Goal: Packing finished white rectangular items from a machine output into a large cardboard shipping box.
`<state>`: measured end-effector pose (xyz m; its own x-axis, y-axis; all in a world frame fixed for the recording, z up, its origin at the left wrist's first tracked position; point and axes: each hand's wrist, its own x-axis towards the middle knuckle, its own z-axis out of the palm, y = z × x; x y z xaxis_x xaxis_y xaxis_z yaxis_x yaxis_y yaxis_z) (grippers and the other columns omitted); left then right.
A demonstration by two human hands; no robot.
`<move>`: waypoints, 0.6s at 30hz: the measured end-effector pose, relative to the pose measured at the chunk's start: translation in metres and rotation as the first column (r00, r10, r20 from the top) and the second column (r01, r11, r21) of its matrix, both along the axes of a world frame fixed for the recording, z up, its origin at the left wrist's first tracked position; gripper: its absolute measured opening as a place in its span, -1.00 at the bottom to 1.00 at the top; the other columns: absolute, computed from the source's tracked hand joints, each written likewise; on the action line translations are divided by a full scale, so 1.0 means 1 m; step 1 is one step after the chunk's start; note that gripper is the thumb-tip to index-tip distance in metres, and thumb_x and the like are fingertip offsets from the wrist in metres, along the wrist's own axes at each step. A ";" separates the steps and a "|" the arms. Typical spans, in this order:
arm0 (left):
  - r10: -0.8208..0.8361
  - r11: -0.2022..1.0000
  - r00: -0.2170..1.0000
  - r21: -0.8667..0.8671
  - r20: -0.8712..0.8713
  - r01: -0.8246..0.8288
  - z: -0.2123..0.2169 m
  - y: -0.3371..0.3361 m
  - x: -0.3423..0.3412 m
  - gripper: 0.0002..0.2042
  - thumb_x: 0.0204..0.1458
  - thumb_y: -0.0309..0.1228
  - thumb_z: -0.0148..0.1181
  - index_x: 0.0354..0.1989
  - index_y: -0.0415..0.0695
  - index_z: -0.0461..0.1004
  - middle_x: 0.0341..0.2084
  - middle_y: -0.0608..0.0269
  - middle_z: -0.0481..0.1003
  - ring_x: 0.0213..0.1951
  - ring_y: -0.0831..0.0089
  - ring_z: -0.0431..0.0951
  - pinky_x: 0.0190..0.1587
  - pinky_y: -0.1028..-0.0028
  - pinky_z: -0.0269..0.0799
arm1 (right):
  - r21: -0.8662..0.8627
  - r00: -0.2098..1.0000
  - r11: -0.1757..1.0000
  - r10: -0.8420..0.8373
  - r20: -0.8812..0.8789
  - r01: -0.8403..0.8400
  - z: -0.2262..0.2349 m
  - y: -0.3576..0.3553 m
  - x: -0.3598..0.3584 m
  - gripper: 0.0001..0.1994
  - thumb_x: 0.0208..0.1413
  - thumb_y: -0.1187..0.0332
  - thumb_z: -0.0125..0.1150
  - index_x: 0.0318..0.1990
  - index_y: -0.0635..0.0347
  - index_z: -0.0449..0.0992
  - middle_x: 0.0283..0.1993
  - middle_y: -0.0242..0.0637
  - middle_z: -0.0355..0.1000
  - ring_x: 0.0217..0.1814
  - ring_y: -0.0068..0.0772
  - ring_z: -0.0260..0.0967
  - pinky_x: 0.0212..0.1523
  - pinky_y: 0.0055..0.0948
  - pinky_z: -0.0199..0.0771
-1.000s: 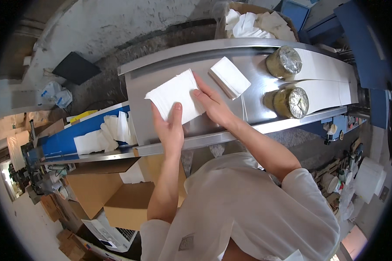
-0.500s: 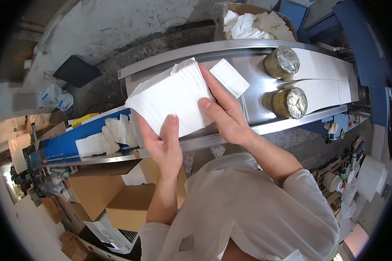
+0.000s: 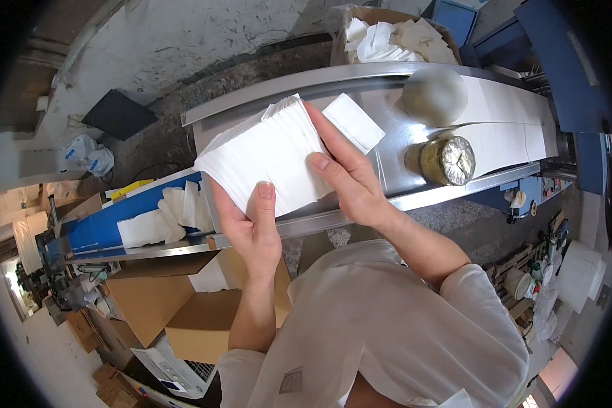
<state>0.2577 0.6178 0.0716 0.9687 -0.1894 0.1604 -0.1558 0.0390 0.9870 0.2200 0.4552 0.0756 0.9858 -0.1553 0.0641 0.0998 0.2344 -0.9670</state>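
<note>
lifted further off the metal chute (image 3: 415, 146), napkin stack (image 3: 268, 153), left hand (image 3: 251, 228) and right hand (image 3: 350, 180), each grip closed on its edges

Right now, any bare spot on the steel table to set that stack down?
Yes: bare steel table lies between the small white pad and the two metal rollers, and under the stack of white sheets held by left hand and right hand. Crowded: paper webs right of the rollers.
</note>
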 end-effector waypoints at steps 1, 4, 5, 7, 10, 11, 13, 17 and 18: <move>-0.005 1.000 1.000 -0.006 -0.008 0.005 -0.001 0.000 0.000 -0.32 0.25 -0.38 0.20 0.43 -0.37 0.00 0.22 0.01 0.31 0.16 0.39 0.35 0.18 0.44 0.30 | 0.007 1.000 1.000 0.005 0.018 -0.005 -0.004 0.001 0.001 -0.39 0.35 0.48 -0.10 0.51 0.31 -0.06 0.53 -0.12 0.06 0.56 -0.35 -0.06 0.49 -0.41 -0.12; 0.074 0.992 0.993 0.105 -0.096 -0.064 -0.024 -0.004 0.003 -0.26 0.25 -0.38 0.20 0.47 -0.36 -0.10 0.23 -0.01 0.31 0.14 0.40 0.38 0.16 0.45 0.32 | 0.028 0.996 1.000 0.005 -0.088 -0.003 -0.033 0.008 0.007 -0.37 0.36 0.42 -0.06 0.52 0.29 -0.08 0.55 -0.13 0.01 0.58 -0.33 -0.08 0.50 -0.43 -0.14; 0.071 0.993 0.993 0.102 -0.094 -0.061 -0.036 -0.005 0.002 -0.26 0.25 -0.38 0.20 0.47 -0.36 -0.10 0.23 -0.01 0.31 0.14 0.40 0.38 0.16 0.45 0.32 | 0.026 0.996 1.000 0.001 -0.086 0.001 -0.051 0.007 0.008 -0.37 0.36 0.42 -0.06 0.52 0.29 -0.08 0.55 -0.13 0.01 0.58 -0.33 -0.08 0.50 -0.43 -0.14; 0.122 0.979 0.943 0.192 -0.311 -0.064 -0.062 -0.001 0.005 -0.23 0.27 -0.39 0.17 0.50 -0.34 -0.19 0.21 -0.02 0.35 0.11 0.39 0.42 0.14 0.45 0.36 | -0.053 0.972 0.996 0.053 -0.228 -0.066 -0.094 0.012 0.017 -0.35 0.36 0.36 -0.02 0.52 0.29 -0.10 0.58 -0.11 -0.06 0.60 -0.35 -0.15 0.50 -0.44 -0.17; 0.107 0.969 0.956 0.244 -0.275 -0.039 -0.089 -0.004 0.007 -0.25 0.29 -0.41 0.12 0.50 -0.32 -0.22 0.16 -0.02 0.41 0.08 0.37 0.46 0.12 0.45 0.38 | -0.419 0.985 0.907 -0.040 -0.170 -0.036 -0.120 0.020 0.016 -0.32 0.37 0.34 -0.01 0.52 0.32 -0.14 0.57 -0.06 -0.05 0.59 -0.37 -0.14 0.49 -0.43 -0.12; 0.100 0.977 0.968 0.206 -0.228 -0.053 -0.096 -0.004 0.007 -0.26 0.30 -0.40 0.10 0.51 -0.30 -0.22 0.15 -0.02 0.42 0.08 0.35 0.46 0.11 0.44 0.40 | -0.418 0.985 0.908 -0.037 -0.170 -0.038 -0.123 0.023 0.016 -0.32 0.37 0.34 -0.01 0.52 0.32 -0.14 0.57 -0.06 -0.05 0.59 -0.37 -0.14 0.49 -0.43 -0.12; 0.085 0.979 0.964 0.201 -0.253 -0.034 -0.091 -0.005 0.009 -0.26 0.30 -0.40 0.10 0.51 -0.29 -0.21 0.17 -0.02 0.41 0.08 0.35 0.46 0.11 0.44 0.40 | -0.352 0.987 0.936 -0.049 -0.156 -0.009 -0.125 0.022 0.020 -0.26 0.34 0.32 0.07 0.52 0.34 -0.19 0.56 0.00 -0.03 0.57 -0.35 -0.10 0.47 -0.41 -0.06; 0.047 0.996 0.939 0.086 -0.340 -0.018 -0.062 -0.005 0.007 -0.29 0.31 -0.40 0.08 0.51 -0.27 -0.19 0.19 -0.02 0.38 0.10 0.40 0.43 0.15 0.47 0.36 | -0.302 0.992 0.953 -0.044 -0.119 0.006 -0.112 0.020 0.017 -0.16 0.24 0.36 0.23 0.52 0.35 -0.18 0.53 0.00 0.03 0.54 -0.30 -0.02 0.46 -0.38 0.00; 0.057 0.996 0.941 0.088 -0.334 -0.029 -0.053 -0.004 0.005 -0.29 0.31 -0.40 0.08 0.51 -0.27 -0.19 0.19 -0.02 0.38 0.10 0.40 0.43 0.15 0.47 0.36 | -0.285 0.990 0.957 -0.090 -0.106 0.057 -0.101 0.021 0.016 -0.12 0.17 0.41 0.30 0.52 0.35 -0.16 0.51 -0.02 0.05 0.53 -0.30 0.00 0.46 -0.36 0.01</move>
